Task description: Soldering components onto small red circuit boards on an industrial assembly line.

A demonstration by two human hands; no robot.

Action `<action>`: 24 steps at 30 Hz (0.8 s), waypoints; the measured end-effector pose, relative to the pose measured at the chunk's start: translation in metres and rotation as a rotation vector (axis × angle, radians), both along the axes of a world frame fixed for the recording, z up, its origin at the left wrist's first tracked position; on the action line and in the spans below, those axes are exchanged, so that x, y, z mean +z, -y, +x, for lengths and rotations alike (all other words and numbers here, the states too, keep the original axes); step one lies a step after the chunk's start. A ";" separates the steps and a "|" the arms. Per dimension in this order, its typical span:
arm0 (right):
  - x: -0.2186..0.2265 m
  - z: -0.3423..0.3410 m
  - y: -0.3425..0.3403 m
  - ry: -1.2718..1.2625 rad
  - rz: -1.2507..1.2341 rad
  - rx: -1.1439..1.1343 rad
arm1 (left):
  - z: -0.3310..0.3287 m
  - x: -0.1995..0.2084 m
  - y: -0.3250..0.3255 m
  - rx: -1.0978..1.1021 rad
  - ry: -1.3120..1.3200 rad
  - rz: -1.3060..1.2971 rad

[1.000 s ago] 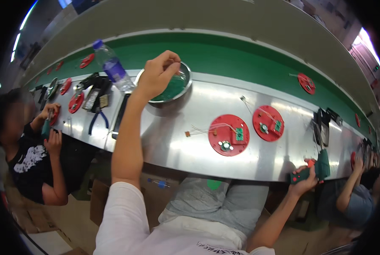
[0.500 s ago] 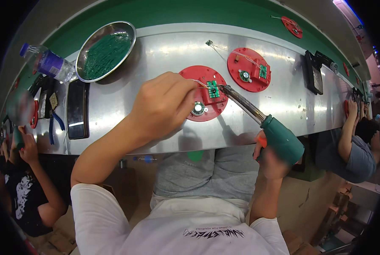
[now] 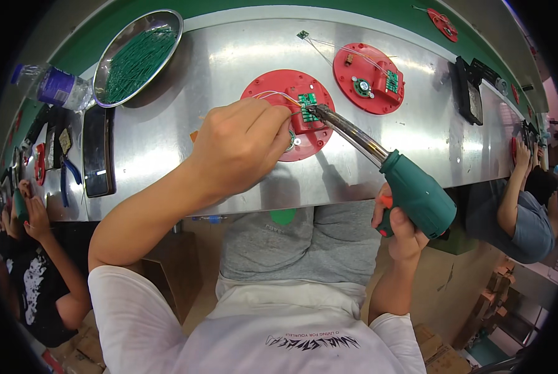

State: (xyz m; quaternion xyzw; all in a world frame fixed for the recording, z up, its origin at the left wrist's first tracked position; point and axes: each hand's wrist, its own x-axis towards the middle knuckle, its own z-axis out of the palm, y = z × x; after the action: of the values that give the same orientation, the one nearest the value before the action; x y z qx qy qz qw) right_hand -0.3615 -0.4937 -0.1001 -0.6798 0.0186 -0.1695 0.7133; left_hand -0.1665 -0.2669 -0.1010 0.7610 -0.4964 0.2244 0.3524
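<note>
My left hand (image 3: 244, 146) is closed in a pinch over the near red round plate (image 3: 260, 80), its fingertips on a thin wire beside the small green circuit board (image 3: 308, 100). More thin wires loop to the board from behind that hand. In my right hand (image 3: 406, 235) is a green soldering gun (image 3: 419, 193), gripped by its handle. The gun's metal barrel slants up to the left, and its dark tip meets the board's lower right part. A small round speaker (image 3: 291, 142) on the plate is partly hidden by my left fingers.
A second red plate (image 3: 347, 93) with a board and wires lies to the right. At the left are a metal bowl (image 3: 178, 47) of green strips, a plastic bottle (image 3: 54, 87), a phone (image 3: 98, 156) and pliers (image 3: 67, 177). A black stand (image 3: 469, 93) sits at right. Other people work at both sides.
The soldering gun's tip has come from the board's right edge onto its lower part. My left fingertips have closed in lower beside the board. The whole view has shifted slightly.
</note>
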 end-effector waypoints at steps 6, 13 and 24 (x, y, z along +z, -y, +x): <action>0.002 0.004 0.004 -0.010 0.016 0.047 | -0.001 0.000 0.000 0.013 -0.008 0.038; 0.014 0.008 -0.001 -0.062 -0.005 -0.040 | 0.000 -0.001 0.000 0.018 0.000 0.040; 0.003 0.001 -0.005 -0.021 -0.130 -0.051 | 0.002 -0.001 0.000 0.021 0.003 0.049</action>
State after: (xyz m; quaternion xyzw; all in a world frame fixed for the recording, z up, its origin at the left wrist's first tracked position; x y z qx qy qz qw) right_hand -0.3600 -0.4888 -0.0971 -0.7256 0.0324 -0.1814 0.6630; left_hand -0.1647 -0.2671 -0.1019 0.7741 -0.4944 0.2169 0.3305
